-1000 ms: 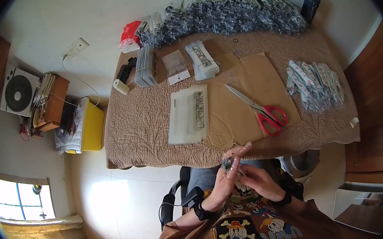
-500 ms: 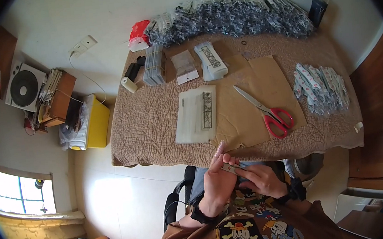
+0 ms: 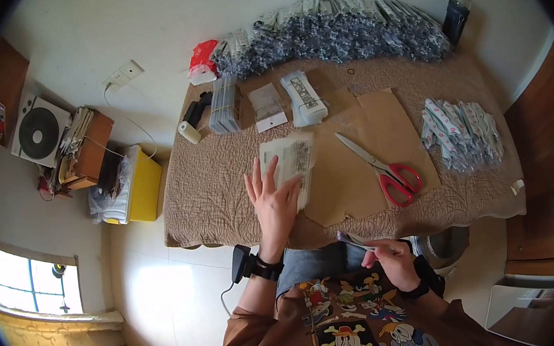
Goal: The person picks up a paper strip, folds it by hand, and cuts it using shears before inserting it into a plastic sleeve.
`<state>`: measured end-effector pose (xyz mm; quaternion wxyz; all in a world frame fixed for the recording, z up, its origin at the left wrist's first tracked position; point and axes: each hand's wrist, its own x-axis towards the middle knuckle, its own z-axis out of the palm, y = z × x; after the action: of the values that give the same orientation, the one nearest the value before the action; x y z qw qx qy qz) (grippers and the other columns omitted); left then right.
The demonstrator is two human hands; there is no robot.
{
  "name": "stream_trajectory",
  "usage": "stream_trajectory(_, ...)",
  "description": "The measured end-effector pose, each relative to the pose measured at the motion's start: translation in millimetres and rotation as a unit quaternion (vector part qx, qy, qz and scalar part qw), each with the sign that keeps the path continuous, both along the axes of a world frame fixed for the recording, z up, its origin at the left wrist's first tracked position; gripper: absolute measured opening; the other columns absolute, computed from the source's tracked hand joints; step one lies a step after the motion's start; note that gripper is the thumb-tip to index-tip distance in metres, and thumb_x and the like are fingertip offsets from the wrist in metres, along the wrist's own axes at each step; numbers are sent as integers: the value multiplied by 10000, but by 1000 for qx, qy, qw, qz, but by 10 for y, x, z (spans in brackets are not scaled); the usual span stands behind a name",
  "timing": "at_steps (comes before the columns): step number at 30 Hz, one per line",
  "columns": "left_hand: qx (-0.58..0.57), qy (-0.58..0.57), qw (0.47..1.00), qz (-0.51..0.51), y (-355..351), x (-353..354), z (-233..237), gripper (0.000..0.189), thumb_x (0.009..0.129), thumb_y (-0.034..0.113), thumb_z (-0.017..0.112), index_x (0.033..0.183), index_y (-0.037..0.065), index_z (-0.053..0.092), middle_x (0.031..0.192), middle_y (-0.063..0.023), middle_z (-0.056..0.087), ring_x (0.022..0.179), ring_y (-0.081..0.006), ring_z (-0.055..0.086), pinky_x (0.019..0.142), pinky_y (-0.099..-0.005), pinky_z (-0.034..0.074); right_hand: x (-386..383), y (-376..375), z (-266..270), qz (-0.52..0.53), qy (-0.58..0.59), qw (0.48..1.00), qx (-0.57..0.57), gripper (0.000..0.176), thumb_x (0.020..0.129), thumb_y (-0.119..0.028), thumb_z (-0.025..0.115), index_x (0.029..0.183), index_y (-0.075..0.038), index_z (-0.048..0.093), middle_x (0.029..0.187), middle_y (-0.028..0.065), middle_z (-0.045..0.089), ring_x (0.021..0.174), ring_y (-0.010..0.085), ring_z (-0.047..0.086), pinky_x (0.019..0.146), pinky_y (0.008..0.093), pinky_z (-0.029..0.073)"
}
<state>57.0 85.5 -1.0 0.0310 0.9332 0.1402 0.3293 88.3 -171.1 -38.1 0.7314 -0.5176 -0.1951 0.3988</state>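
My left hand (image 3: 274, 203) lies with spread fingers on a stack of flat, translucent plastic bags with dark printing (image 3: 296, 150) near the table's front edge. The stack's lower left part is hidden under the fingers. Over my lap, just off the table edge, my right hand (image 3: 396, 265) is closed on a narrow strip (image 3: 355, 239), seen almost edge-on. Red-handled scissors (image 3: 401, 184) lie on a brown cardboard sheet (image 3: 339, 194), blades pointing to the far left. On the right sits a heap of white strips with red paw prints (image 3: 463, 132).
A long mound of wrapped strips (image 3: 330, 34) lines the back, a dark bottle (image 3: 457, 17) at its right end. Nearer are a banded stack (image 3: 223, 105), a small clear bag (image 3: 267, 104), a bundle of printed bags (image 3: 304, 97) and a white roll (image 3: 188, 132).
My left hand has left the right one and reached forward onto the bag stack, its fingers opening out. The right hand has shifted slightly right and down, still gripping the strip.
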Motion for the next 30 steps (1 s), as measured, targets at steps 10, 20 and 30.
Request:
stream_trajectory(10,-214,83,942,-244,-930,-480,-7,310,728,26,615,1032,87,624,913,-68,632,823,-181,598,793,-287,456,302,399,320,-180,72,975,109,245,877,-113,493,1060,37,555,930,122,606,861,184,586,809,270,444)
stream_trajectory(20,-808,106,509,-277,-916,-417,-209,282,886,137,488,1097,-42,541,1014,-115,608,949,-162,563,864,-268,415,472,260,464,128,-113,985,28,262,882,-118,485,1046,72,557,918,123,614,864,166,582,793,280,454)
stream_trajectory(30,-903,-280,305,-117,-811,-284,-112,245,878,151,493,1048,-18,544,1051,-118,571,993,-225,546,925,-330,403,-132,-5,31,-95,110,989,28,306,900,-154,469,1114,59,513,907,145,614,825,177,589,744,285,466)
